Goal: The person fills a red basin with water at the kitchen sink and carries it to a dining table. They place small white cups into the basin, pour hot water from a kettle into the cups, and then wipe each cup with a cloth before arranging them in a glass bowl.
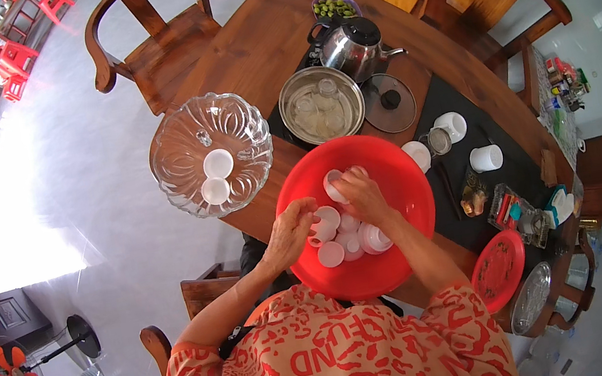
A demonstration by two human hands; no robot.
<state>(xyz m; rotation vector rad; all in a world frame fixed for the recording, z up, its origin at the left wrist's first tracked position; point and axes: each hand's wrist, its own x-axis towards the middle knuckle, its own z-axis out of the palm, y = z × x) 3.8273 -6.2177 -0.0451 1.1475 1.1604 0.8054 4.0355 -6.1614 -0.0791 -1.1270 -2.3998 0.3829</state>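
A wide red basin (407, 206) is in front of me with several small white cups (330, 254) in it. My right hand (362, 195) is over the basin, its fingers closed on a white cup (333, 186) tilted on its side. At the basin's left side my left hand (290, 235) has loosely bent fingers and no visible object in them, just above a larger white cup (328, 219). To the left stands a scalloped clear glass bowl (178, 169) holding two white cups (218, 163).
Beyond the basin are a steel pot (290, 122) with glass cups in water, a steel kettle (351, 52) and a glass lid (389, 103). White cups (486, 159), a glass tray (537, 228) and a red plate (499, 270) stand on the right. Wooden chairs (165, 39) surround the table.
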